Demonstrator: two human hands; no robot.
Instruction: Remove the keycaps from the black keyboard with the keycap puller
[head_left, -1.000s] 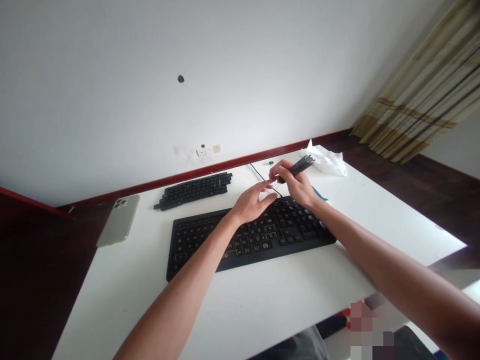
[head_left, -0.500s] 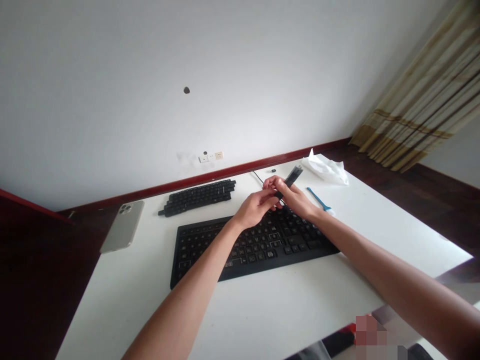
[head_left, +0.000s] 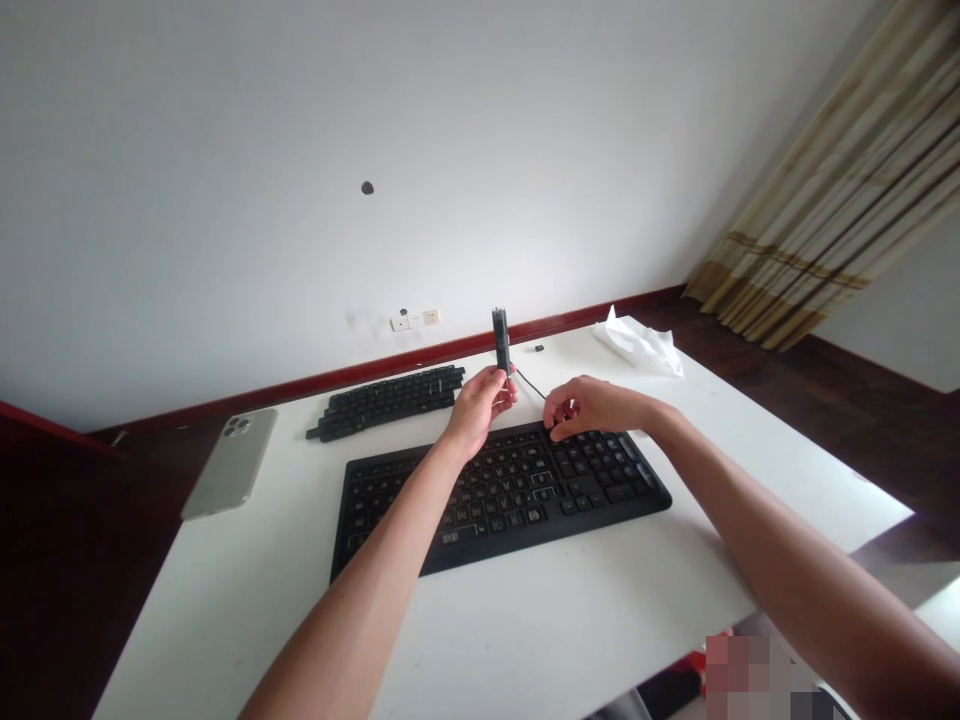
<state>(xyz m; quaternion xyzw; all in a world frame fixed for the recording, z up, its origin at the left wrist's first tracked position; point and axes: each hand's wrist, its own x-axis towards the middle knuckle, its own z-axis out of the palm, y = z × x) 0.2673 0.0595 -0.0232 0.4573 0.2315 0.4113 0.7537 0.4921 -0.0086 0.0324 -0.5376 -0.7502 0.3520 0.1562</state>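
Observation:
My left hand (head_left: 480, 405) is closed round the lower end of a narrow dark stick-like object (head_left: 501, 342) with a paler tip, held upright above the far edge of a black keyboard (head_left: 495, 545). Its exact kind does not show. To the right, my right hand (head_left: 592, 405) has its fingers curled down in a pinch at the keyboard's upper edge, right of the middle. Whatever lies between those fingertips is hidden. The keyboard's keys look like bare square sockets with pale marks. Behind it lies a group of black keycaps (head_left: 390, 402) set out in rows.
A phone (head_left: 231, 465) lies face down at the table's left edge. At the back right is a crumpled white plastic bag (head_left: 645, 345), with a small black piece (head_left: 539, 348) left of it. A thin cable (head_left: 531, 383) runs behind the keyboard. The white table (head_left: 540, 620) borders a wall.
My hands have come apart. The left moved left with the dark object, which turned from slanted to upright; the right came down to the keyboard. The blue tool on the right is now covered.

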